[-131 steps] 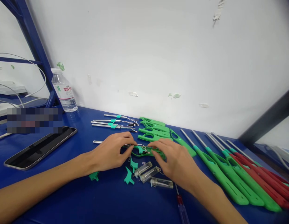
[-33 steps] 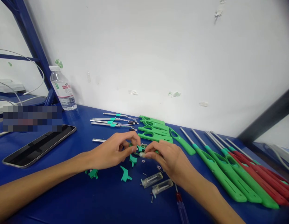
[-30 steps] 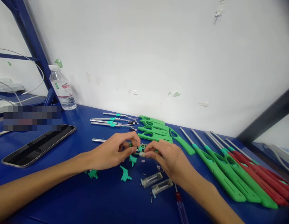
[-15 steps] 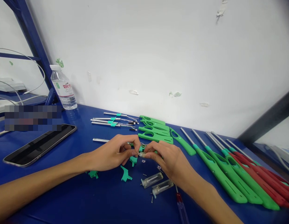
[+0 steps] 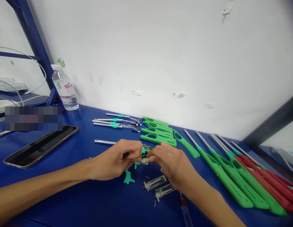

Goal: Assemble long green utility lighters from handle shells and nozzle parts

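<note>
My left hand [image 5: 118,159] and my right hand [image 5: 171,164] meet over the blue table [image 5: 73,195], both closed in a pinch. Between the fingertips sits a small clear fuel cartridge [image 5: 144,161], held by my right hand, touching a green lighter half-shell with wires [image 5: 145,150]. My left fingers pinch at the same joint. A metal lighter tube [image 5: 104,142] runs left from under my left hand. Two more clear cartridges [image 5: 156,182] [image 5: 164,190] lie below my right hand. Teal trigger pieces [image 5: 129,178] rest near my left wrist.
Green shell halves [image 5: 158,130], metal tube assemblies [image 5: 115,121], a row of finished green [image 5: 222,176] and red lighters [image 5: 267,183], a red-handled screwdriver [image 5: 185,211], a tablet [image 5: 40,146], a water bottle [image 5: 65,90], tiny screws. White wall behind.
My right hand picked one clear cartridge from the table and brought it up to the green shell. Both hands closed in on it and lifted slightly toward me.
</note>
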Motion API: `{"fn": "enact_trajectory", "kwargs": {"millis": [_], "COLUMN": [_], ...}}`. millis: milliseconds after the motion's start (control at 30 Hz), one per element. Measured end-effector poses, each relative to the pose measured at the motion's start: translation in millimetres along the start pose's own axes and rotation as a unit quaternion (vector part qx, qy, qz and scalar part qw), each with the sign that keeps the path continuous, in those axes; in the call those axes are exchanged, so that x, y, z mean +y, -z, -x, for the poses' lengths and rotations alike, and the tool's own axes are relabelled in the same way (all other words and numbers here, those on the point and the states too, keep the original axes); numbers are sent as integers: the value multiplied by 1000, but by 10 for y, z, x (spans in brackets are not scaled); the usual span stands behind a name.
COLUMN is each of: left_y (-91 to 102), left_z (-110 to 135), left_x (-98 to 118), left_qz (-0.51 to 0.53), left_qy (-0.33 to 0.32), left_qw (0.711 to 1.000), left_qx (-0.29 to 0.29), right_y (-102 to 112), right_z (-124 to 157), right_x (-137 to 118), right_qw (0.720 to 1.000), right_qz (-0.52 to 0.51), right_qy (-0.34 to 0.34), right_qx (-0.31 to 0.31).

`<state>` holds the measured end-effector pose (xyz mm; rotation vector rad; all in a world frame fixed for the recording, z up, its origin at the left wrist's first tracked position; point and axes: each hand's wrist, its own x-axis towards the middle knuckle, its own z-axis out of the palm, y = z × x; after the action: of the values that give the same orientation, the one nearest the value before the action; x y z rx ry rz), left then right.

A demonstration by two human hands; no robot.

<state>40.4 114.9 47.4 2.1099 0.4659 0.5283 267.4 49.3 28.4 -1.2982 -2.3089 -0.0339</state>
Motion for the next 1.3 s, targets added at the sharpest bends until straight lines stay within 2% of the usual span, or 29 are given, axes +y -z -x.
{"fn": "enact_trajectory", "kwargs": {"millis": [167,333,567,900,1300], "left_y": [-61,-93,-130,-142,-150], "left_z": [12,-26,-48,-21,10], "left_x": [19,-18,-61,22,-66], "left_qz": [51,167,267,305,319], "left_qy": [0,31,36,63,61], "left_qw": [999,985,963,950,946], "left_qx": [18,35,12,15,-4], "right_y": [-6,20,42,-16,-25], "right_z": [-13,-34,-33,-26,-27], "right_x": [-56,-128,-200,-208,-276], "right_qw": [995,993,993,997,997], "right_qz": [81,100,87,-2,10], "right_qy": [30,-4,-32,-61,-67], "right_qx": [39,65,73,46,39]}}
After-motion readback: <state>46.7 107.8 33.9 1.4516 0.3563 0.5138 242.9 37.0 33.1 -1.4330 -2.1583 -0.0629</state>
